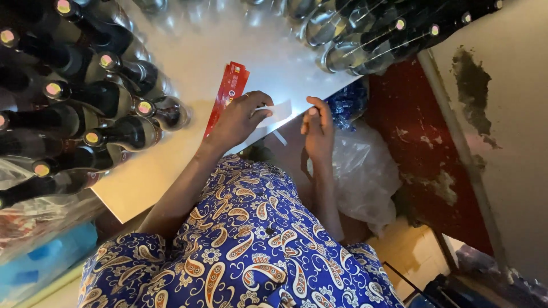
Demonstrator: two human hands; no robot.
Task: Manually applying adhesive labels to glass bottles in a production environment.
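At the table (188,171) edge, a thin white paper strip (278,111) is pinched by the curled left hand (240,120); at 3 o'clock, the right hand (317,132), half-closed, touches it.

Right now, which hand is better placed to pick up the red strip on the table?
Probably the left hand: it lies right beside the red strip, though its fingers pinch the white slip. The right hand is farther, beyond the slip at the table edge.
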